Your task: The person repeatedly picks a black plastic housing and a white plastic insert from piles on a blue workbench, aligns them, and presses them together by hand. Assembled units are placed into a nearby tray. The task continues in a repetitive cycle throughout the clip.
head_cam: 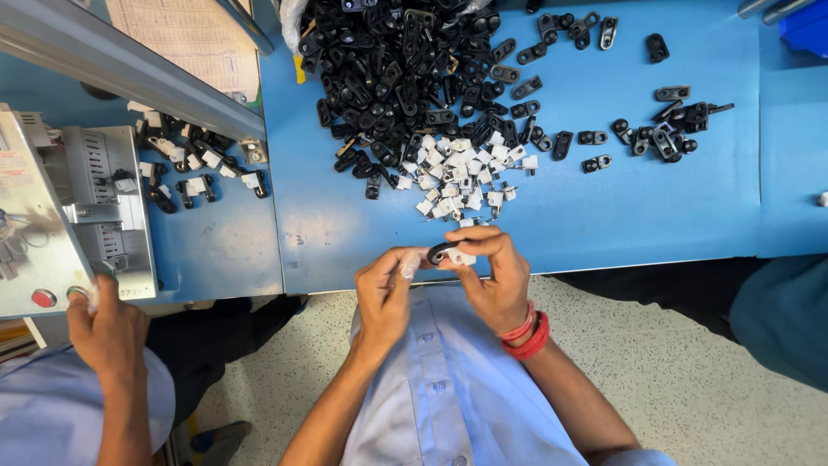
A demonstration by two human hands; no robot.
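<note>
Pinched between thumb and fingertips of the right hand (498,276): a small black plastic clip (442,251) joined with a small white plastic piece (461,257), both held just off the near edge of the blue table (638,207). Closed fingers of the left hand (385,289) meeting the same pair from the opposite side, touching the black clip's end; whether gripping firmly or only steadying, cannot tell. Something pale and tiny against the left fingertips, too blurred to name. Red bangles (528,335) on the right wrist, just below the grip. Directly beyond the grip, on the table, a loose cluster of white pieces (461,173); further beyond that, a big heap of black clips (405,73). Beyond and to the right of the grip, well apart, a few scattered black clips (668,129). Far to the left of the grip, a co-worker's hand (108,332) resting at a grey machine panel (52,216) near a red button (43,299), with a small spread of assembled black-and-white parts (194,168) beyond it. Below the grip, a light blue shirt (448,388) and speckled floor (690,371)
</note>
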